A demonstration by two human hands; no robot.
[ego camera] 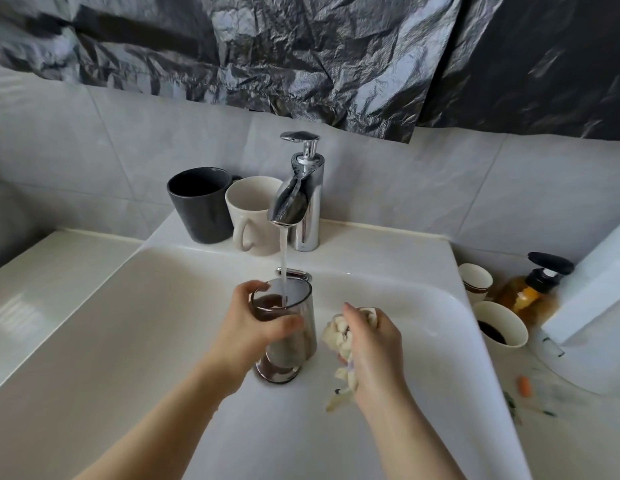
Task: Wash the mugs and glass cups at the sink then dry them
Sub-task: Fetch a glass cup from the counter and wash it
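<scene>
Sink (128,323) back rim: black mug (201,206) and white mug (249,216), left of tap (298,199). Right rim: paper cups (502,327), soap bottle (530,292). Tinted glass (294,344), upright mid-basin under the stream, grasped by left hand (256,327) fingers; right hand (374,348) fingers clench a cloth (336,336).

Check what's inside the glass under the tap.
Tap water streams into the glass; brownish liquid shows near the rim. The left hand gripping it covers much of the lower inside.
</scene>
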